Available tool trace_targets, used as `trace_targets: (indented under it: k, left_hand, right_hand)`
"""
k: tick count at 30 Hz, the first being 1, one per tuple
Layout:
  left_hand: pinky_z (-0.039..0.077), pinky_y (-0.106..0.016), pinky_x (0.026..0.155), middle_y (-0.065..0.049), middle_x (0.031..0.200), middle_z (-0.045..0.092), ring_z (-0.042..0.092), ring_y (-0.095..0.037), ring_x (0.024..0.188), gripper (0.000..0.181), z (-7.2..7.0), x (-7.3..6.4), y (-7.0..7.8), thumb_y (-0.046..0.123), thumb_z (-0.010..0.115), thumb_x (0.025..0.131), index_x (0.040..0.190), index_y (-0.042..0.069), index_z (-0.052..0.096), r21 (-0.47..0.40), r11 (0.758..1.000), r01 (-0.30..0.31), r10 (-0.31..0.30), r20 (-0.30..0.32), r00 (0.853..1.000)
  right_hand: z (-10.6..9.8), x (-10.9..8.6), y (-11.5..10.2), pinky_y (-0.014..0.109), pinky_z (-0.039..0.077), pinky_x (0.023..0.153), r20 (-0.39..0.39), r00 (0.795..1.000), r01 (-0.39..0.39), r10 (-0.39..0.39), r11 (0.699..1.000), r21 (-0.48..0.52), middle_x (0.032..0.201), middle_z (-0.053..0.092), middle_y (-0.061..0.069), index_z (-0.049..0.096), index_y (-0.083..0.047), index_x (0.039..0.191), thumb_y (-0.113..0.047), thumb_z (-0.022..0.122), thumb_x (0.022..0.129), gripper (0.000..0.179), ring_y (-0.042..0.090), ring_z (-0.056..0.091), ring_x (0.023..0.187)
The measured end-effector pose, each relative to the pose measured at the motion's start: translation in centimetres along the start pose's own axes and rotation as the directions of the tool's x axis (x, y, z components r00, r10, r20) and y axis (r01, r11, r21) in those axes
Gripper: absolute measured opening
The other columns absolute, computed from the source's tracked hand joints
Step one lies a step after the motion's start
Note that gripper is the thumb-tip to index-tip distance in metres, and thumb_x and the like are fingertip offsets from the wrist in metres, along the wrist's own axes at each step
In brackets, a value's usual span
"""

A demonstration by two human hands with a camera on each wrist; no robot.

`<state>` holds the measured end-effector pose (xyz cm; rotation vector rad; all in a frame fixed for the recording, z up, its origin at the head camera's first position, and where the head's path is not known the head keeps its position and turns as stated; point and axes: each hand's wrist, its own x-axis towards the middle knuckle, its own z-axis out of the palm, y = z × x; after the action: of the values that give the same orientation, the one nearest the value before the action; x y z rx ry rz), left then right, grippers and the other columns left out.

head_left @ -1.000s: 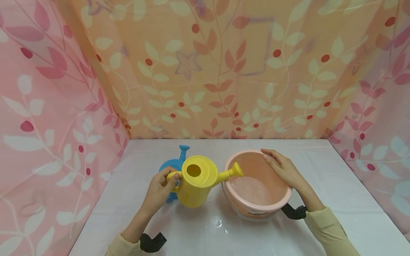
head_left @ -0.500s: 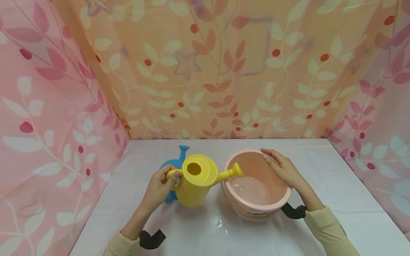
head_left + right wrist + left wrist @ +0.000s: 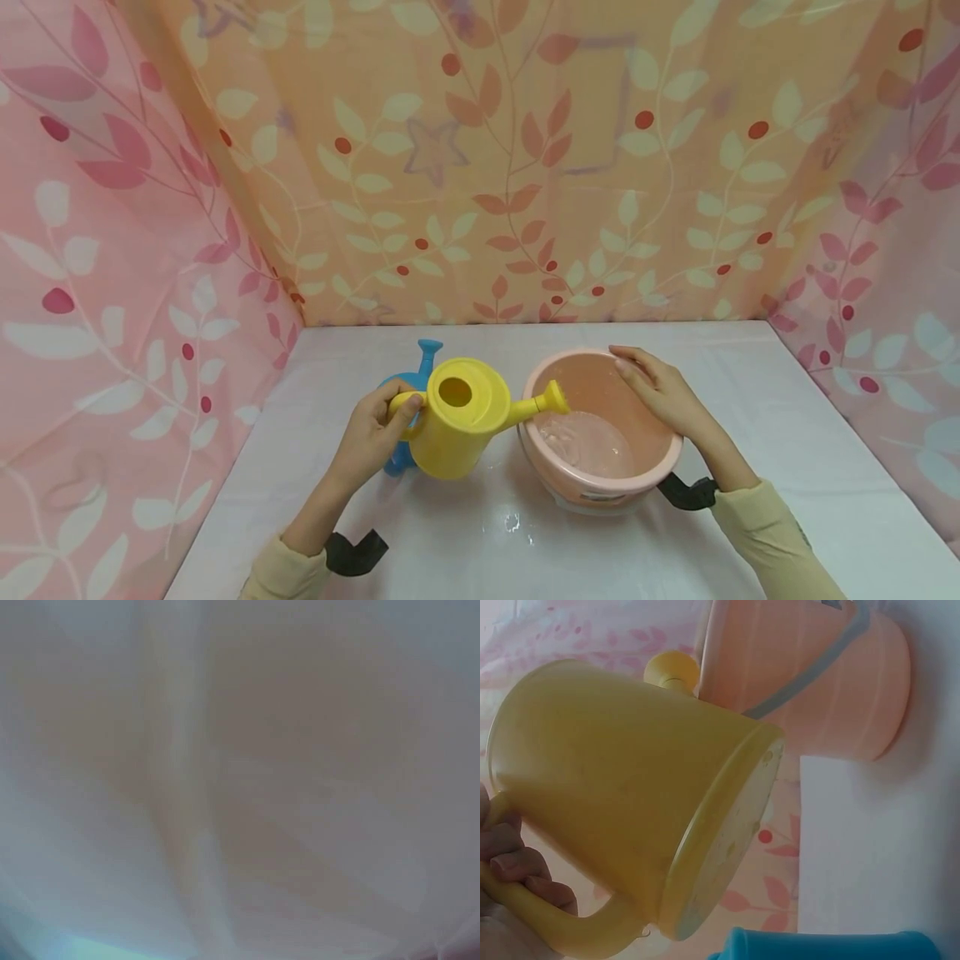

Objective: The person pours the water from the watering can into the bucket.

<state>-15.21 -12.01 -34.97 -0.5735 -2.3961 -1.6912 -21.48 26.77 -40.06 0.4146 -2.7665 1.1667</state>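
Note:
In the head view my left hand [image 3: 375,433] grips the handle of a yellow watering can [image 3: 453,442] and holds it raised over the table. Its spout [image 3: 536,407] reaches over the left rim of a pink bucket [image 3: 577,479]. Shallow water [image 3: 588,442] lies in the bucket, rippled beneath the spout. My right hand [image 3: 660,396] holds the bucket's right rim, thumb inside and fingers along the outside. In the left wrist view the can's underside [image 3: 727,832] shows, tilted. The right wrist view holds only a blurred, close pale surface [image 3: 315,712].
Behind the yellow can stands a blue watering can [image 3: 429,358], partly hidden. Water drops [image 3: 512,523] spot the white tabletop [image 3: 480,558] in front of the bucket. Leaf-patterned cloth [image 3: 480,167] encloses the table at the back and both sides.
The yellow watering can has risen very slightly, its body tilting a little more toward the bucket. Ripples in the water have grown. My right hand stays on the rim.

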Motion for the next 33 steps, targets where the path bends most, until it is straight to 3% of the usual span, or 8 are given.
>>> trace_targets:
  k: [5, 10, 19, 26, 33]
  left_hand:
    - [0.041, -0.022, 0.056, -0.006, 0.073, 0.047, 0.046, -0.016, 0.066, 0.008, 0.0, 0.1, 0.2, 0.01, 0.052, 0.087, 0.084, 0.003, 0.053, 0.003, 1.0, 0.014, -0.014, -0.001, 1.0]
    - [0.042, -0.023, 0.058, -0.011, 0.073, 0.048, 0.046, -0.019, 0.068, 0.009, 0.1, 0.2, 0.5, 0.012, 0.052, 0.087, 0.084, 0.003, 0.053, 0.013, 0.999, 0.035, -0.035, 0.0, 0.999]
    - [0.043, -0.023, 0.062, -0.013, 0.076, 0.05, 0.047, -0.016, 0.072, 0.009, 0.4, 0.4, 1.2, 0.016, 0.053, 0.087, 0.085, 0.007, 0.054, 0.039, 0.998, 0.052, -0.053, 0.003, 0.999]
    - [0.043, -0.024, 0.061, -0.004, 0.073, 0.047, 0.047, -0.017, 0.071, 0.014, 0.4, 0.7, 1.7, 0.02, 0.052, 0.088, 0.086, 0.007, 0.053, 0.052, 0.998, 0.037, -0.038, 0.025, 0.999]
    - [0.041, -0.024, 0.058, -0.004, 0.069, 0.044, 0.045, -0.016, 0.069, 0.013, 0.4, 0.9, 2.1, 0.02, 0.052, 0.088, 0.086, 0.006, 0.052, 0.048, 0.999, 0.0, -0.002, 0.055, 0.998]
  right_hand:
    - [-0.2, 0.0, -0.2, 0.048, 0.036, 0.09, 0.005, 1.0, 0.015, -0.015, 1.0, 0.014, 0.127, 0.046, 0.003, 0.042, -0.019, 0.127, -0.033, 0.046, 0.09, 0.04, 0.025, 0.044, 0.116]
    - [-0.3, 0.0, -0.2, 0.049, 0.035, 0.091, 0.006, 0.999, 0.041, -0.041, 0.999, 0.035, 0.128, 0.046, 0.005, 0.042, -0.02, 0.127, -0.03, 0.046, 0.091, 0.038, 0.026, 0.043, 0.116]
    - [0.0, 0.0, -0.1, 0.05, 0.036, 0.09, 0.001, 1.0, -0.012, 0.012, 1.0, 0.015, 0.127, 0.046, 0.001, 0.042, -0.019, 0.127, -0.035, 0.045, 0.09, 0.04, 0.024, 0.043, 0.117]
    - [0.0, -0.1, -0.1, 0.05, 0.036, 0.09, 0.004, 1.0, -0.024, 0.024, 1.0, 0.014, 0.127, 0.046, 0.001, 0.042, -0.019, 0.127, -0.037, 0.045, 0.09, 0.041, 0.024, 0.043, 0.117]
    - [0.0, -0.1, -0.1, 0.05, 0.036, 0.09, -0.002, 1.0, -0.016, 0.016, 1.0, 0.007, 0.126, 0.047, 0.001, 0.043, -0.019, 0.127, -0.036, 0.045, 0.09, 0.041, 0.025, 0.044, 0.116]
